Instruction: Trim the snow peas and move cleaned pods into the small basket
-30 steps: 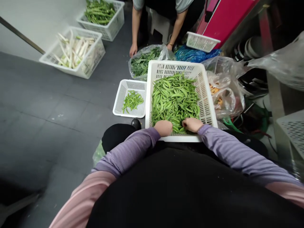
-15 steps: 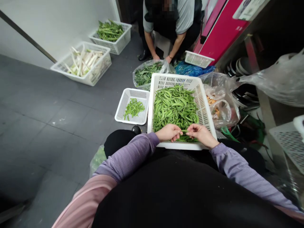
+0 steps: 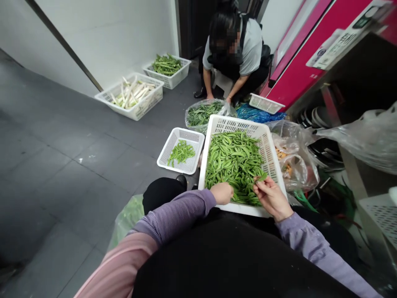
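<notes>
A large white basket in front of me holds a heap of green pea pods. Over its near right part, my right hand pinches a single pea pod between thumb and fingers. My left hand is closed above the near left corner of the heap, its fingertips turned away, so what it may hold is hidden. To the left stands a smaller white basket with a small pile of pea pods in it.
A co-worker crouches ahead, hands at a plastic bag of leafy greens. White baskets of pale stalks and green stalks stand by the wall. Clear bags crowd the right side; a green bag lies by my left leg.
My hands, close together at one pod before, have drawn apart. The right lifts a pod at the basket's right; the left has turned and closed. The view has tilted up.
</notes>
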`<state>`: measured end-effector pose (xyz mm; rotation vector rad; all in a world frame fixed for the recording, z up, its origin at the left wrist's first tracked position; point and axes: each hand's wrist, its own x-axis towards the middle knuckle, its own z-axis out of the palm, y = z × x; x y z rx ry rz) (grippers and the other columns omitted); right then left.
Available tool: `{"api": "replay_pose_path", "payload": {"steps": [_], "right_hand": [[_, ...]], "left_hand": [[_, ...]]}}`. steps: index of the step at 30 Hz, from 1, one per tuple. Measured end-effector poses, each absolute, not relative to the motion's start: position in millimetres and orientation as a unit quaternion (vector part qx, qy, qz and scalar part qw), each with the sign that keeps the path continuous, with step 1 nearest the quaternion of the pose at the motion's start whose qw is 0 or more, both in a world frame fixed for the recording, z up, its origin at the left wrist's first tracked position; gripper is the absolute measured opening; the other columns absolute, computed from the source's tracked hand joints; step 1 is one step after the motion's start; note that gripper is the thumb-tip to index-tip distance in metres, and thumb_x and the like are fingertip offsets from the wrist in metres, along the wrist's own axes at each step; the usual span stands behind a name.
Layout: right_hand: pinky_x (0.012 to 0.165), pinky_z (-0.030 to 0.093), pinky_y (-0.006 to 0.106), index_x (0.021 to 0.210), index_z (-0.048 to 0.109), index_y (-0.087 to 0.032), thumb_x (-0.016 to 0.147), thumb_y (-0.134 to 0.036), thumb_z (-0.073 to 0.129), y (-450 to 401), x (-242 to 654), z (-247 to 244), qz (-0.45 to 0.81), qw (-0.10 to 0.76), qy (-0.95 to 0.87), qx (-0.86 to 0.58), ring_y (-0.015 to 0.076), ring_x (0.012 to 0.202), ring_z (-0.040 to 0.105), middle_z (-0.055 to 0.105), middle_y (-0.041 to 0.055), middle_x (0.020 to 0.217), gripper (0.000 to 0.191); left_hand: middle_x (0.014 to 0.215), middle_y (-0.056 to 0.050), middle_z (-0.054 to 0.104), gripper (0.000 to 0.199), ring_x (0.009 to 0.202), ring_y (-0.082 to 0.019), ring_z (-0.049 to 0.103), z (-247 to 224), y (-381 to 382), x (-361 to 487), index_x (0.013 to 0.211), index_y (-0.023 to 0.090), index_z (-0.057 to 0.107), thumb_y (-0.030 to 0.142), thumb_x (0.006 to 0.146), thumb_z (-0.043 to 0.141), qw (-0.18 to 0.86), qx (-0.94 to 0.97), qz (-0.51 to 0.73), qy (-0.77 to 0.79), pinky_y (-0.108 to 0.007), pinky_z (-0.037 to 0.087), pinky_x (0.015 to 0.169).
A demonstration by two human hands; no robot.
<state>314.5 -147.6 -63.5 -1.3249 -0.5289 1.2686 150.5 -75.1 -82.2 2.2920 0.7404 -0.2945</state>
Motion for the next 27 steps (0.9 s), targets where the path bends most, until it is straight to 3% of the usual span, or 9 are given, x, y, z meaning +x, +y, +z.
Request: {"api": "replay_pose_path", "payload": {"steps": [3, 6, 8, 12, 15, 18, 20, 23, 27], "right_hand": [[0.052, 0.049, 0.018, 0.071, 0.057, -0.023, 0.049, -0.031, 0.081, -147, 311, -66, 0.561, 0.558, -0.213, -0.573, 0.0076, 0.058, 0.057, 0.058, -0.0044, 0.070, 0.033], [0.056, 0.050, 0.020, 0.073, 0.057, -0.023, 0.050, -0.033, 0.080, -149, 305, -73, 0.577, 0.537, -0.223, -0.574, 0.0088, 0.058, 0.057, 0.052, -0.0061, 0.060, 0.034], [0.059, 0.050, 0.024, 0.075, 0.056, -0.022, 0.053, -0.037, 0.078, -151, 303, -78, 0.581, 0.511, -0.244, -0.584, 0.0100, 0.058, 0.057, 0.050, -0.0061, 0.059, 0.034], [0.067, 0.049, 0.036, 0.086, 0.056, -0.022, 0.065, -0.044, 0.067, -153, 312, -77, 0.461, 0.422, -0.405, -0.667, 0.0176, 0.068, 0.058, 0.056, 0.0008, 0.070, 0.032], [0.084, 0.042, 0.041, 0.095, 0.060, -0.021, 0.074, -0.039, 0.059, -151, 321, -68, 0.298, 0.258, -0.632, -0.667, 0.0231, 0.089, 0.056, 0.062, 0.0090, 0.089, 0.028], [0.081, 0.042, 0.038, 0.080, 0.064, -0.021, 0.076, -0.038, 0.056, -145, 318, -61, 0.301, 0.124, -0.711, -0.623, 0.0221, 0.081, 0.057, 0.064, 0.0076, 0.079, 0.019], [0.071, 0.044, 0.033, 0.068, 0.061, -0.021, 0.074, -0.041, 0.057, -140, 309, -62, 0.365, 0.183, -0.641, -0.650, 0.0181, 0.066, 0.055, 0.061, 0.0035, 0.065, 0.021], [0.061, 0.043, 0.028, 0.062, 0.055, -0.020, 0.067, -0.045, 0.063, -132, 299, -69, 0.443, 0.371, -0.468, -0.669, 0.0141, 0.057, 0.052, 0.057, 0.0006, 0.059, 0.027], [0.064, 0.045, 0.029, 0.075, 0.049, -0.022, 0.076, -0.052, 0.044, -119, 325, -87, 0.391, 0.457, -0.387, -0.699, 0.0141, 0.065, 0.055, 0.060, 0.0040, 0.079, 0.030]], "left_hand": [[0.108, -0.006, 0.056, 0.047, 0.083, -0.012, 0.057, -72, -72, 152, 0.121, 0.017, 0.050, 0.018, 0.074, 0.055, 0.428, 0.853, 0.002, 0.299, -0.021, 0.045, 0.076], [0.080, -0.001, 0.061, 0.027, 0.067, -0.009, 0.053, -65, -69, 156, 0.100, 0.013, 0.060, 0.028, 0.084, 0.044, 0.512, 0.810, 0.023, 0.284, -0.019, 0.043, 0.065], [0.069, 0.000, 0.059, 0.029, 0.061, -0.008, 0.051, -63, -69, 158, 0.085, 0.012, 0.062, 0.027, 0.087, 0.038, 0.527, 0.807, 0.003, 0.267, -0.018, 0.040, 0.060], [0.067, -0.001, 0.061, 0.026, 0.060, -0.009, 0.051, -60, -69, 155, 0.078, 0.012, 0.063, 0.016, 0.084, 0.038, 0.467, 0.852, -0.037, 0.234, -0.018, 0.038, 0.060], [0.069, -0.004, 0.063, 0.025, 0.063, -0.013, 0.054, -61, -70, 153, 0.071, 0.012, 0.065, 0.019, 0.081, 0.042, 0.362, 0.901, -0.040, 0.235, -0.022, 0.039, 0.062], [0.069, -0.005, 0.064, 0.025, 0.065, -0.015, 0.055, -64, -71, 153, 0.068, 0.013, 0.064, 0.022, 0.079, 0.044, 0.333, 0.908, 0.006, 0.253, -0.023, 0.039, 0.063], [0.068, -0.004, 0.063, 0.027, 0.065, -0.013, 0.055, -65, -71, 154, 0.068, 0.012, 0.063, 0.022, 0.081, 0.042, 0.376, 0.879, 0.070, 0.284, -0.021, 0.040, 0.063], [0.069, -0.004, 0.064, 0.033, 0.063, -0.009, 0.055, -66, -68, 157, 0.074, 0.010, 0.063, 0.019, 0.084, 0.032, 0.470, 0.806, 0.147, 0.330, -0.018, 0.042, 0.063], [0.074, -0.008, 0.065, 0.027, 0.070, -0.015, 0.059, -74, -65, 155, 0.074, 0.010, 0.065, 0.018, 0.079, 0.040, 0.403, 0.851, -0.001, 0.338, -0.024, 0.045, 0.069]]}}
